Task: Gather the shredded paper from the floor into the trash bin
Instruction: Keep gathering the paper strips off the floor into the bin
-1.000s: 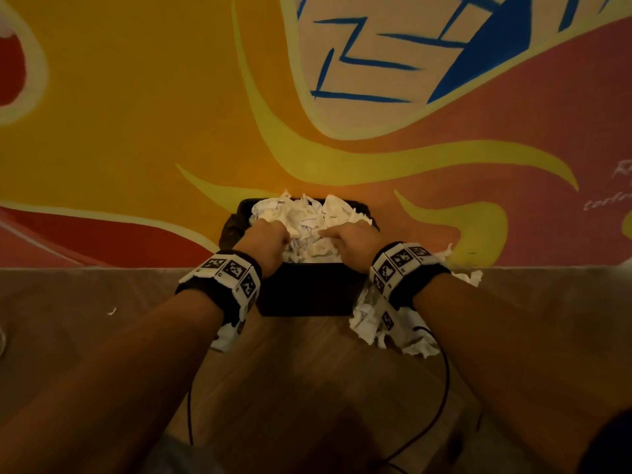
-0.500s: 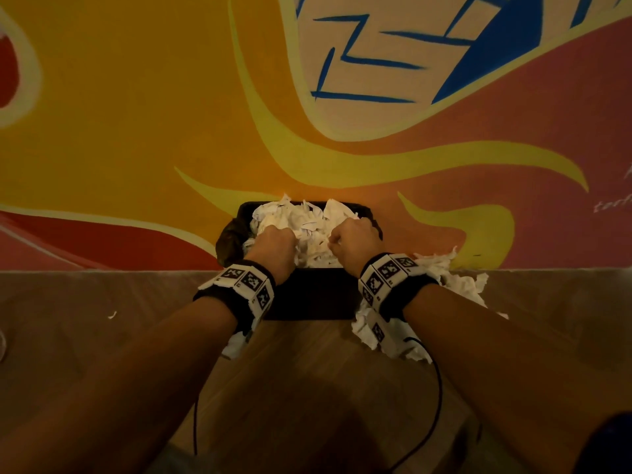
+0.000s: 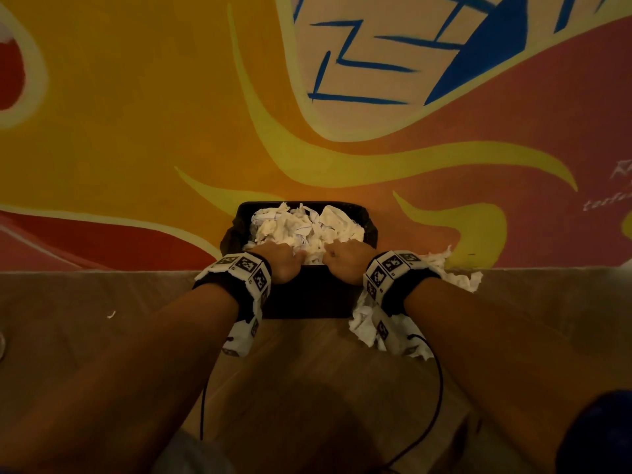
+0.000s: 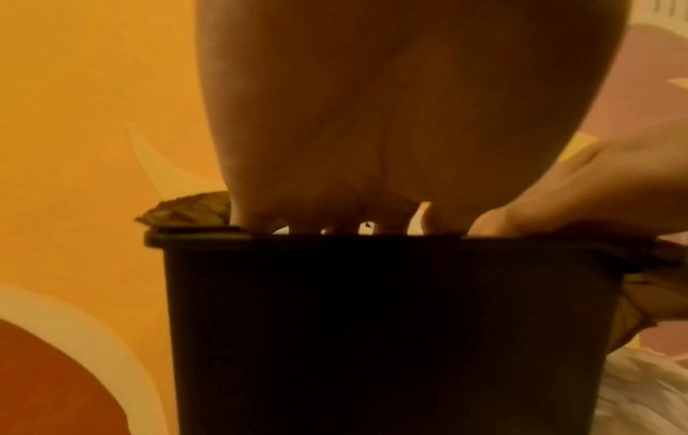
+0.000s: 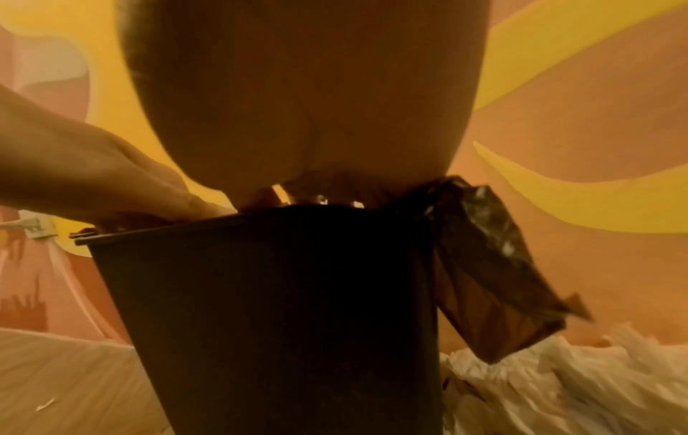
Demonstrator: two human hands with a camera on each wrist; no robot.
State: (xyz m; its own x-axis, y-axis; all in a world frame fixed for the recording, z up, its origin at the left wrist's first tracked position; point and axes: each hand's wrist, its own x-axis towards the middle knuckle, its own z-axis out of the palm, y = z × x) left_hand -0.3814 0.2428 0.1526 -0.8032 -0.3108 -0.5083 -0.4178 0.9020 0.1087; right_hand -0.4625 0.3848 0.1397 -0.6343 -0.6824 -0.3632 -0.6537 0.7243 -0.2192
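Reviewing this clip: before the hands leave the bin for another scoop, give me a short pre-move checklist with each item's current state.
1. Trash bin upright against the wall: ok.
2. Room left in the bin: not ok; paper in the bin is heaped up to the rim.
3. Left hand and right hand free of paper: cannot tell; fingers curl down into the heap.
4. Floor finished: not ok; paper pile on the floor lies to the bin's right, plus a stray scrap.
5. Bin liner seated: not ok; a flap hangs outside.
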